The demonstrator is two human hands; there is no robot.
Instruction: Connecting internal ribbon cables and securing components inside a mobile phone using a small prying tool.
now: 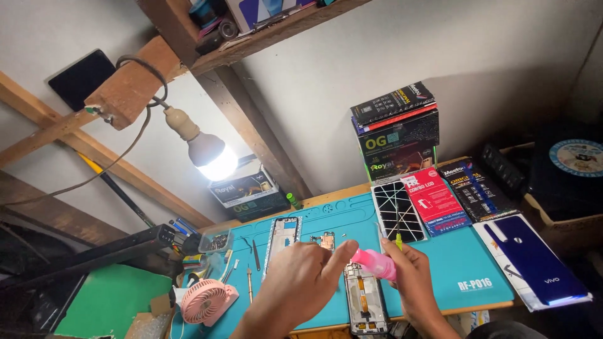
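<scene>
My right hand (414,276) grips a small pink bottle (375,262) and a thin screwdriver with a yellow-green handle (397,233) that sticks up behind it. The fingers of my left hand (301,282) reach to the bottle's left end, with the index finger tip touching it. Both hands hover over an opened phone (365,304) lying on a teal work mat (465,257). A phone frame (282,238) lies on the mat further back, next to a small circuit board (325,240).
A lit bulb (210,157) hangs from a wooden beam at left. A pink hand fan (204,301) stands at the mat's left edge, beside tweezers and small tools. Stacked boxes (397,132) stand at the back, packaged parts and a blue phone back cover (534,257) lie right.
</scene>
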